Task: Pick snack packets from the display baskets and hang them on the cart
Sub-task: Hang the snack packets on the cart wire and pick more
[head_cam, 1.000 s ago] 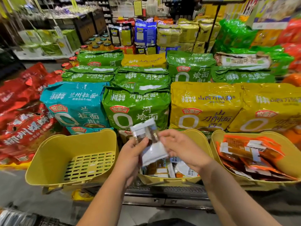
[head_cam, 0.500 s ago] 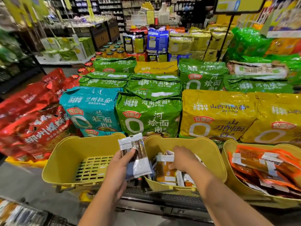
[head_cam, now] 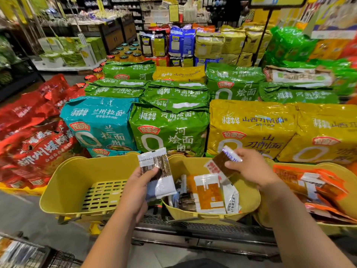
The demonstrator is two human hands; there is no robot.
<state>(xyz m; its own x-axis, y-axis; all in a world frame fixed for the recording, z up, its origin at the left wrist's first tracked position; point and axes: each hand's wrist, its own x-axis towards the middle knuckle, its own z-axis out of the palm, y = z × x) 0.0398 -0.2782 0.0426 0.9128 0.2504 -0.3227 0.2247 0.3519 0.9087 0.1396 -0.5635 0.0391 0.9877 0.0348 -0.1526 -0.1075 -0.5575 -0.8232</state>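
Snack packets (head_cam: 157, 172) stand gripped in your left hand (head_cam: 135, 192), bunched for hanging, while your right hand (head_cam: 253, 169) pinches a dark packet (head_cam: 222, 164) above the middle basket (head_cam: 249, 198).

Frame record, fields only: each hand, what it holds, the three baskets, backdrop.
left hand: grips stack of white-and-brown snack packets, upright
right hand: pinches one dark brown packet with white ends over middle yellow plastic basket
middle basket: holds white and orange packets
right yellow plastic basket: holds orange packets
left yellow plastic basket: slotted floor visible
behind: green noodle bag, yellow noodle bag, teal noodle bag
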